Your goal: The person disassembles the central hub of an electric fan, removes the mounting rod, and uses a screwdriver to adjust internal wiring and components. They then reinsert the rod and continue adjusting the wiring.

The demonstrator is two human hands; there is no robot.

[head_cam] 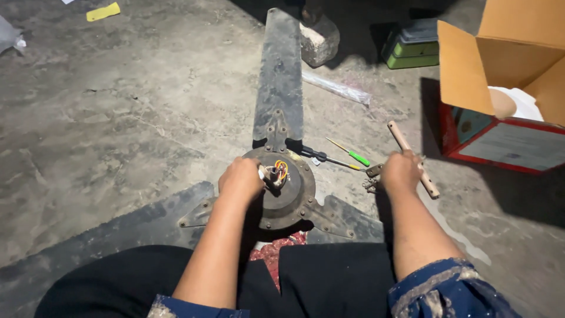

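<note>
Two hands work over a dusty ceiling fan lying on the concrete floor (pixel 118 118), right in front of the person's lap. The left hand (pixel 240 179) rests closed on the near-left side of the fan motor hub (pixel 288 197), fingers curled beside the short central shaft (pixel 272 174) with its orange and yellow wires (pixel 282 169). The right hand (pixel 400 172) sits just off the hub's right edge, apart from it, gripping a wooden-handled tool (pixel 412 159) whose long axis slants from the far left toward the near right. So the left hand is the one on the hub; the right is just beside it. Between them, slightly farther out, lies a green-handled screwdriver (pixel 352 156), next to a dark one. One fan blade (pixel 279 76) runs straight away from the hub; beyond it sit a stone block (pixel 319 40) and green boxes (pixel 412 50), with an open cardboard box (pixel 506 59) at far right.
</note>
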